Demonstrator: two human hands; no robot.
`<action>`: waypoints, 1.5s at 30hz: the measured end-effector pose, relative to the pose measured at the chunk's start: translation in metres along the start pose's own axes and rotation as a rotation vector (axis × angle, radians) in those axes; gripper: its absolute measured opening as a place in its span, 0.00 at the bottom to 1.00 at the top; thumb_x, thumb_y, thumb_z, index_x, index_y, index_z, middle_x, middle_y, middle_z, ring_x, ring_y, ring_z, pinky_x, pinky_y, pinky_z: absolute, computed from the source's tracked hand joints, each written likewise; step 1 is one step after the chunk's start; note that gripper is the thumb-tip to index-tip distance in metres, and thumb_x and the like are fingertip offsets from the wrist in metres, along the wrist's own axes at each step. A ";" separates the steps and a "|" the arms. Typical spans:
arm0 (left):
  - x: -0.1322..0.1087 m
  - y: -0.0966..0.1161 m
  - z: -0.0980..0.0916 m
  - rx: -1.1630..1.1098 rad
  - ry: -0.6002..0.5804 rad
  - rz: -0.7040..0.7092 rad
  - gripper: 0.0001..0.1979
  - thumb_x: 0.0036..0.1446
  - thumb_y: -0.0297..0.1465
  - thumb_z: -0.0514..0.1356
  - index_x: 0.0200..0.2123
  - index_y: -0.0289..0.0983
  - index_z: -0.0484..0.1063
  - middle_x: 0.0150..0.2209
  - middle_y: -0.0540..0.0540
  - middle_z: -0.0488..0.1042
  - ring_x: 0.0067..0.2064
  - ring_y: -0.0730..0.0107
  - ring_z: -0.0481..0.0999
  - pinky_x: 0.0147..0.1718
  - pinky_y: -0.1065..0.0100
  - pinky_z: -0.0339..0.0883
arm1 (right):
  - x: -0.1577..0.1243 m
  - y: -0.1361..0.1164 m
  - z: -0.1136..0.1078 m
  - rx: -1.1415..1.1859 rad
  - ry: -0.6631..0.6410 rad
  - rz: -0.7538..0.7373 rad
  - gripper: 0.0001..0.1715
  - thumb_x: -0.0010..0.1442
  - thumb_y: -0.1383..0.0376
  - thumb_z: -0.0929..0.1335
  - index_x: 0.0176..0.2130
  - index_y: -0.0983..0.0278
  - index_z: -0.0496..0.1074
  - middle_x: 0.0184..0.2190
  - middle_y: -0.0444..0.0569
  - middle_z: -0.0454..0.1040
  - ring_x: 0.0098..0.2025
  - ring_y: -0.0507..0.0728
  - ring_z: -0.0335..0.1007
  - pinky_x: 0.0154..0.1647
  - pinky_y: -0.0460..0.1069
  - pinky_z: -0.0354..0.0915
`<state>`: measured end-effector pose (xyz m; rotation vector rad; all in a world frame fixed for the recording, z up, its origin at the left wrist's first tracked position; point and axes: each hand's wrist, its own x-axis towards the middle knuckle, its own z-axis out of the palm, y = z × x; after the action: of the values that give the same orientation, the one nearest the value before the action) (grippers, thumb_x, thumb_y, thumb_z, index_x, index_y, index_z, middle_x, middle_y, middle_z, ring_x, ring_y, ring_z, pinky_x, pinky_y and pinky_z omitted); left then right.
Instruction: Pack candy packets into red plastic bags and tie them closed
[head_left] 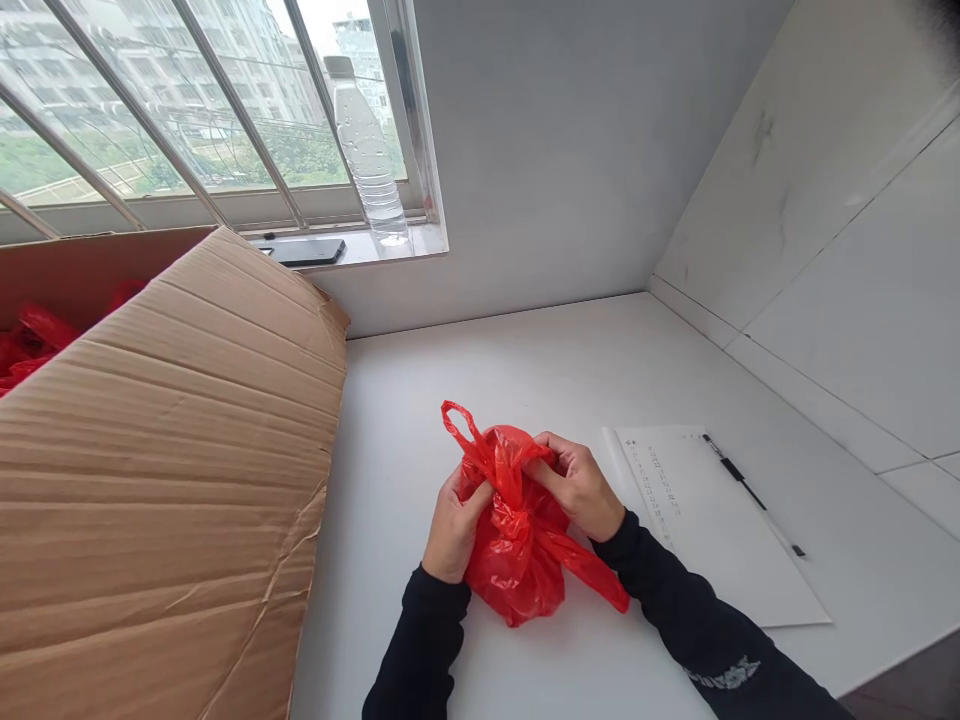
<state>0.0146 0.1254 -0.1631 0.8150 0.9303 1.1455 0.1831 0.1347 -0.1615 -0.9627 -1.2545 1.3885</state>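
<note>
A red plastic bag, knotted in its middle, rests on the white table. One handle loop sticks up at its upper left, and another end trails to the lower right. My left hand is closed on the bag's left side, with the thumb near the knot. On the upper right of the bag, my right hand pinches the plastic just above the knot. Some fingertips of both hands are hidden behind the bag. What the bag holds cannot be seen.
A large cardboard box with red bags inside fills the left. Paper with writing and a black pen lie at the right. A water bottle and a dark phone are on the windowsill.
</note>
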 end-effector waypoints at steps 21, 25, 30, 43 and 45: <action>-0.007 0.004 0.008 -0.116 -0.011 -0.042 0.16 0.57 0.42 0.64 0.41 0.36 0.79 0.37 0.42 0.82 0.45 0.50 0.80 0.44 0.59 0.72 | -0.004 -0.006 0.002 -0.124 0.115 -0.033 0.10 0.62 0.57 0.71 0.38 0.61 0.73 0.33 0.44 0.76 0.33 0.54 0.71 0.37 0.50 0.67; -0.007 0.004 0.013 0.052 -0.035 0.022 0.20 0.54 0.40 0.68 0.48 0.36 0.77 0.43 0.41 0.81 0.45 0.51 0.80 0.45 0.59 0.72 | -0.005 -0.005 0.002 -0.096 0.113 -0.029 0.09 0.62 0.58 0.72 0.38 0.61 0.74 0.32 0.45 0.76 0.32 0.54 0.71 0.36 0.49 0.68; -0.003 -0.003 0.007 0.044 0.018 0.003 0.12 0.54 0.37 0.69 0.37 0.36 0.77 0.34 0.45 0.81 0.38 0.60 0.79 0.42 0.64 0.71 | -0.003 -0.005 0.000 0.045 0.098 0.030 0.10 0.61 0.58 0.72 0.38 0.62 0.75 0.32 0.45 0.77 0.32 0.54 0.72 0.35 0.49 0.68; 0.001 -0.011 0.000 0.112 0.011 0.034 0.13 0.53 0.38 0.69 0.38 0.36 0.78 0.32 0.47 0.80 0.32 0.68 0.76 0.34 0.68 0.70 | -0.001 -0.006 0.000 -0.008 0.034 0.056 0.15 0.61 0.55 0.72 0.44 0.60 0.71 0.35 0.43 0.76 0.34 0.54 0.72 0.38 0.50 0.67; 0.001 -0.010 0.001 0.124 0.005 0.028 0.14 0.53 0.38 0.70 0.39 0.36 0.78 0.32 0.46 0.80 0.33 0.66 0.78 0.34 0.67 0.71 | -0.002 -0.008 0.002 -0.028 0.008 0.040 0.16 0.60 0.55 0.73 0.44 0.60 0.71 0.34 0.43 0.76 0.35 0.54 0.72 0.40 0.50 0.68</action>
<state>0.0193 0.1242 -0.1725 0.9285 1.0047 1.1228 0.1833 0.1319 -0.1537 -1.0163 -1.2577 1.3997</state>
